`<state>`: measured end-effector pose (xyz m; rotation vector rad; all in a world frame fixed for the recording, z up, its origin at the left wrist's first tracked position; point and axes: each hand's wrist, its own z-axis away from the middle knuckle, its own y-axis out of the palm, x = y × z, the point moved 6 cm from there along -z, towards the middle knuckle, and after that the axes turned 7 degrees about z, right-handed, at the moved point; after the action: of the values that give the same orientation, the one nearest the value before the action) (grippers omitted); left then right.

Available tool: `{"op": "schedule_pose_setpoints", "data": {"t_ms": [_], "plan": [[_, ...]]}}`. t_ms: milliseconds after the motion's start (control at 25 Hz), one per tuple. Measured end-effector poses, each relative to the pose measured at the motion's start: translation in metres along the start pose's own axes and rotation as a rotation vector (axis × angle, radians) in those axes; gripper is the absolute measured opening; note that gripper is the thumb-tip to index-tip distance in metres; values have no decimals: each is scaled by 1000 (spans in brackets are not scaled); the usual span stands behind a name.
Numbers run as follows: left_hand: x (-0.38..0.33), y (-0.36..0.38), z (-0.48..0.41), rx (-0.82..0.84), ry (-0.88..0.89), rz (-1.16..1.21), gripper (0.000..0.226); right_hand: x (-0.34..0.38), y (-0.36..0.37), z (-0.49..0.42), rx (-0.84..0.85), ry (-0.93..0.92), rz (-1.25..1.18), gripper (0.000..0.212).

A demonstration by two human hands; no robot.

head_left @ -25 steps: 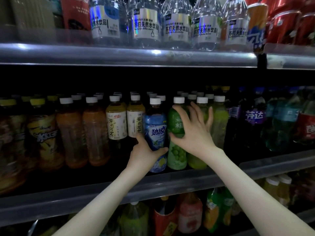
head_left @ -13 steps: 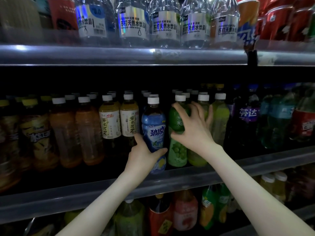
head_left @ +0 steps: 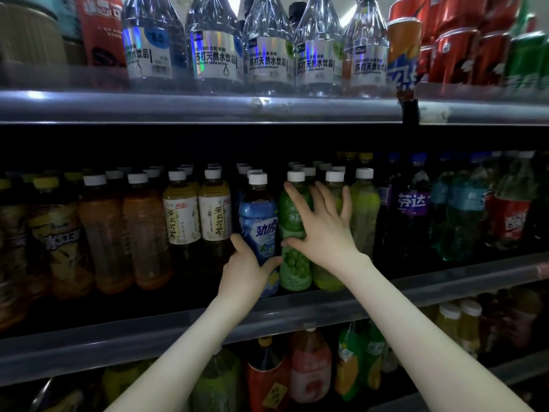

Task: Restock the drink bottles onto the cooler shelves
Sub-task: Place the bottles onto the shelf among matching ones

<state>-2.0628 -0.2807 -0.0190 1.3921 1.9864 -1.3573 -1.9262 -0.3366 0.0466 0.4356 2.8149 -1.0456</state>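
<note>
Two bottles: left hand (head_left: 248, 270) grips blue 劲凉 bottle (head_left: 258, 221), right hand (head_left: 323, 233) presses straight fingers on green bottle (head_left: 294, 264).

Tops of the front soda-water bottles (head_left: 269, 55) were cropped at the top edge, while the left hand (head_left: 246, 275) hid the lower label of the blue bottle (head_left: 258, 215).

Five water bottles (head_left: 267, 60), two jasmine tea bottles (head_left: 181, 221), one blue bottle (head_left: 260, 224).
</note>
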Motion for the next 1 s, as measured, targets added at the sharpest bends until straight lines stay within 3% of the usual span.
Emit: {"op": "schedule_pose_setpoints", "data": {"t_ms": [160, 320, 440, 560, 800, 1000], "plan": [[9, 3, 0, 88, 33, 87, 74, 1, 2, 3, -8, -13, 8, 103], [2, -2, 12, 0, 142, 107, 94, -18, 3, 24, -138, 83, -125, 89], [-25, -1, 24, -251, 391, -252, 103, -41, 11, 41, -139, 194, -299, 89], [-56, 23, 27, -327, 608, -553, 99, -48, 24, 48, -20, 183, -298, 98], [-87, 40, -2, -332, 605, -713, 105, -57, 25, 49, -113, 190, -222, 104], [-96, 26, -15, -369, 590, -704, 78, -67, 26, 45, -123, 163, -239, 107]]}}
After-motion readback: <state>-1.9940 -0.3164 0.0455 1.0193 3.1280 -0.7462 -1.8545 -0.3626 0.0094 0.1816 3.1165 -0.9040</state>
